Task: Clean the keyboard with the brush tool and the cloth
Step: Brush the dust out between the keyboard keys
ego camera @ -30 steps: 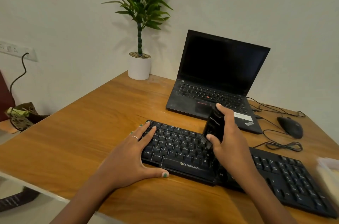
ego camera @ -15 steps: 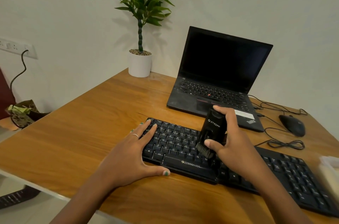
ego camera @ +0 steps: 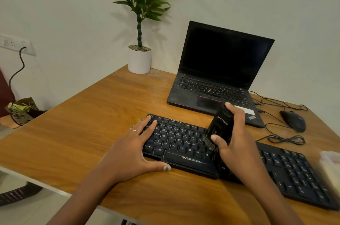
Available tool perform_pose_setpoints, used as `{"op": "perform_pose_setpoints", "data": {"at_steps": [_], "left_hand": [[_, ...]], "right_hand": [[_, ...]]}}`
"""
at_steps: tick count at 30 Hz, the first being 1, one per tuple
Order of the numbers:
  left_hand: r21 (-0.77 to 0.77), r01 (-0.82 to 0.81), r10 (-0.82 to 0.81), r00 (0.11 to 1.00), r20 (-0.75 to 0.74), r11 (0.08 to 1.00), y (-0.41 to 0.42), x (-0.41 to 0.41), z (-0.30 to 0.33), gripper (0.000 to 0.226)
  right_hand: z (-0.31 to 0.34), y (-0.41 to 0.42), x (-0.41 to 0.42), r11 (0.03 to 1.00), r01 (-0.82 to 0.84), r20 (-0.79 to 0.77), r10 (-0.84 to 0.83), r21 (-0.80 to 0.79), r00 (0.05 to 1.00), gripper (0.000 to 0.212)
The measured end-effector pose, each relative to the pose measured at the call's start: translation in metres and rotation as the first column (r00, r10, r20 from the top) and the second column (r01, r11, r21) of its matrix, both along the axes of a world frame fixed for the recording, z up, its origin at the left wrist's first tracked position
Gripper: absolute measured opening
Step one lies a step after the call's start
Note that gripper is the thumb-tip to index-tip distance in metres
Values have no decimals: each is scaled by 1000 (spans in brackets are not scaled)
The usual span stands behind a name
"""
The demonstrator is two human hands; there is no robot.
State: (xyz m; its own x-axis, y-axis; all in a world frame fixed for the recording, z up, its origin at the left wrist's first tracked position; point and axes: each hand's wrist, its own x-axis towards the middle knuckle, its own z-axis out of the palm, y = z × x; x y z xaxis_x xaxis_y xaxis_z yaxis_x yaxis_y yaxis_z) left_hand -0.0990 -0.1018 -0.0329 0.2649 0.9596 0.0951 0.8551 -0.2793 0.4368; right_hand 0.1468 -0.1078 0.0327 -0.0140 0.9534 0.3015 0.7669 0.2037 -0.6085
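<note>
On the desk (ego camera: 77,132) in front of the laptop (ego camera: 219,81), the left hand (ego camera: 132,149) lies flat steadying the keyboard (ego camera: 176,143) while the right hand (ego camera: 237,143) grips the brush (ego camera: 219,129), bristles on the middle keys: brushing is underway, and the next stroke likely calls for light sweeps along the rows.

Brush tool (ego camera: 221,129) further left, tilted.

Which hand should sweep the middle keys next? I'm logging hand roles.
Right. The right hand already grips the brush tool, bristles down over the keyboard; the left hand lies flat, steadying its end.
</note>
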Motion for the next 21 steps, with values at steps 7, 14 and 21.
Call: {"op": "perform_pose_setpoints", "data": {"at_steps": [7,14,21], "left_hand": [[-15,-3,3,1000,1,1000,-1,-1,2,122],[-21,-1,1,1000,4,1000,1,-1,0,124],[-20,-3,3,1000,15,1000,2,-3,-2,128]], "right_hand": [[3,-6,-2,1000,-21,56,21,-16,998,83],[3,-17,-5,977,-142,-79,131,-159,988,83],[5,-22,-11,979,-113,-65,104,-170,993,83]]}}
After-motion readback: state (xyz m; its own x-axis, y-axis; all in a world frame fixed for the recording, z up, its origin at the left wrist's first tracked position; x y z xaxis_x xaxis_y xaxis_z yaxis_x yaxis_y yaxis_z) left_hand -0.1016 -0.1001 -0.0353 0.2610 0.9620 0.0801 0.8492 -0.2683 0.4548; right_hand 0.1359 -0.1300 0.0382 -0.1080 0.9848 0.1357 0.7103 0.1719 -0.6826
